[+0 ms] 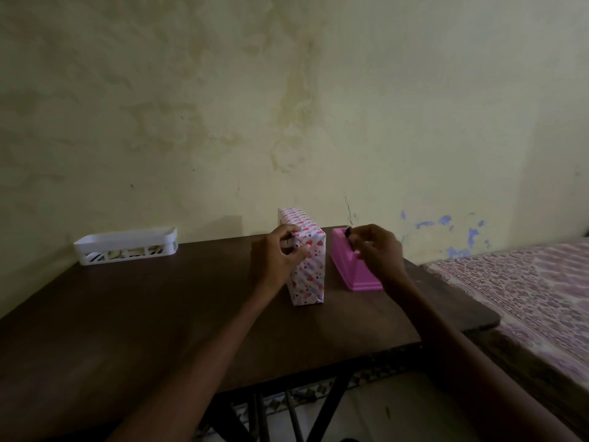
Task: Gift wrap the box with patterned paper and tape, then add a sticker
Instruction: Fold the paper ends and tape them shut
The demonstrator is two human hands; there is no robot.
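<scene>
A box wrapped in white paper with pink and blue hearts (309,269) stands on its narrow edge on the dark wooden table (143,314). My left hand (279,255) grips the box's left face and top edge, fingers curled against the paper. Just right of the box sits a pink tape dispenser (350,269). My right hand (377,250) is over the dispenser's top with fingers curled at the tape. Whether a strip of tape is between the fingers cannot be made out.
A white slotted tray (126,247) holding some flat items stands at the table's back left by the wall. A bed with a patterned cover (526,298) adjoins the table's right edge. The table's front edge lies near me.
</scene>
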